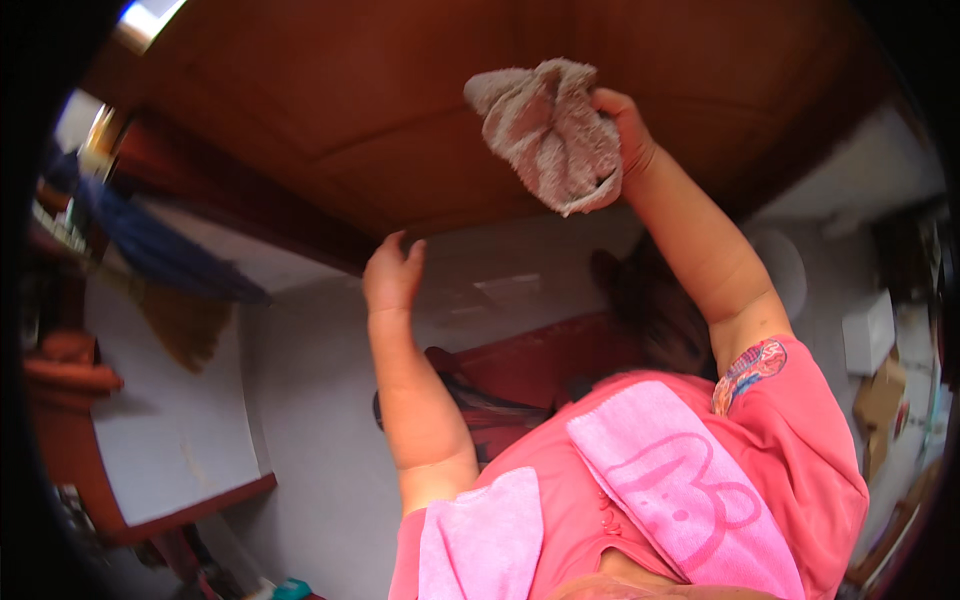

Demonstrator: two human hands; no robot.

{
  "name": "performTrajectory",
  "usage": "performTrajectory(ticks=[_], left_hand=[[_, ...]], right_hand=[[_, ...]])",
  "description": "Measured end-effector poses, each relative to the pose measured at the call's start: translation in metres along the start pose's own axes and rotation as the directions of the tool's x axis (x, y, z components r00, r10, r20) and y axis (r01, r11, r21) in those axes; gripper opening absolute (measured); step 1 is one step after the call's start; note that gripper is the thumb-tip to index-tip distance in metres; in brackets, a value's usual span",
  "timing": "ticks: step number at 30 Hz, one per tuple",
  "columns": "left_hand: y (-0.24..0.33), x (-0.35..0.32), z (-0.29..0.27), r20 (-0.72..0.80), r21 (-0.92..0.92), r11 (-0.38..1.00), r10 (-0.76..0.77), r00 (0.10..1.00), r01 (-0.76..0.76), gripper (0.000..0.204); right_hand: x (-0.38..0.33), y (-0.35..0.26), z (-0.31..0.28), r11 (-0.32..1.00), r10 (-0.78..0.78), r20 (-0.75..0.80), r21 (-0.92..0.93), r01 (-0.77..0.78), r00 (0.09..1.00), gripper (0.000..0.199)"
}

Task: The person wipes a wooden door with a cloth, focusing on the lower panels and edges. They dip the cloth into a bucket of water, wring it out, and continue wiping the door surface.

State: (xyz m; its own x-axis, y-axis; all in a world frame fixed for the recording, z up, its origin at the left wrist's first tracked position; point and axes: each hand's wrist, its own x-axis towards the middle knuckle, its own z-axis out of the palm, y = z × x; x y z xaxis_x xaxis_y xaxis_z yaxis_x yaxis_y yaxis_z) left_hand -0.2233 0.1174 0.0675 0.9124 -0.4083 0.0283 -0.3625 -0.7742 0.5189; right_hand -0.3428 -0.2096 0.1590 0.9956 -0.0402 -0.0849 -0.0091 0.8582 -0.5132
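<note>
A crumpled, greyish-beige cleaning cloth (555, 140) is bunched up in my right hand (630, 135), which is raised in front of a reddish-brown wooden door panel (400, 110). Whether the cloth touches the wood, I cannot tell. My left hand (393, 275) is lower, by the bottom edge of the same panel. Its thumb and fingers are apart and nothing shows in it. A pink towel (680, 490) hangs over my shoulders, both ends down the front of my pink shirt.
At the left, a broom (185, 320) is beside a dark blue cloth (160, 235), and reddish fabric (70, 370) lies on a wooden ledge. Something red (545, 365) is on the grey floor below me. A white box (868, 332) and a cardboard box (880, 395) stand at the right.
</note>
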Motion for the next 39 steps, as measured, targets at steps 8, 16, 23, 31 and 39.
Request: performTrajectory(ticks=[8, 16, 23, 31, 39], left_hand=[[-0.044, 0.029, 0.063, 0.259, -0.053, 0.998, -0.009, 0.966, 0.024, 0.048], [0.077, -0.053, 0.104, 0.393, -0.131, 0.991, 0.069, 0.917, -0.018, 0.044], [0.174, -0.054, 0.092, 0.304, -0.362, 0.927, 0.217, 0.927, -0.098, 0.039], [0.191, -0.022, 0.107, 0.406, -0.343, 0.922, 0.32, 0.856, -0.182, 0.038], [0.259, 0.004, 0.196, 0.501, -0.299, 0.919, 0.381, 0.777, -0.258, 0.038]], right_hand=[[-0.137, -0.116, -0.166, 0.91, -0.412, -0.467, -0.173, 0.376, 0.782, 0.043], [-0.326, -0.106, -0.353, 0.766, -0.353, -0.924, -0.195, 0.613, 0.146, 0.036], [-0.362, -0.083, -0.453, 0.767, -0.218, -0.973, -0.127, 0.63, 0.07, 0.036], [-0.37, -0.092, -0.432, 0.768, -0.309, -0.948, -0.294, 0.569, -0.073, 0.048], [-0.37, -0.094, -0.478, 0.872, -0.386, -0.921, -0.38, 0.308, -0.042, 0.047]])
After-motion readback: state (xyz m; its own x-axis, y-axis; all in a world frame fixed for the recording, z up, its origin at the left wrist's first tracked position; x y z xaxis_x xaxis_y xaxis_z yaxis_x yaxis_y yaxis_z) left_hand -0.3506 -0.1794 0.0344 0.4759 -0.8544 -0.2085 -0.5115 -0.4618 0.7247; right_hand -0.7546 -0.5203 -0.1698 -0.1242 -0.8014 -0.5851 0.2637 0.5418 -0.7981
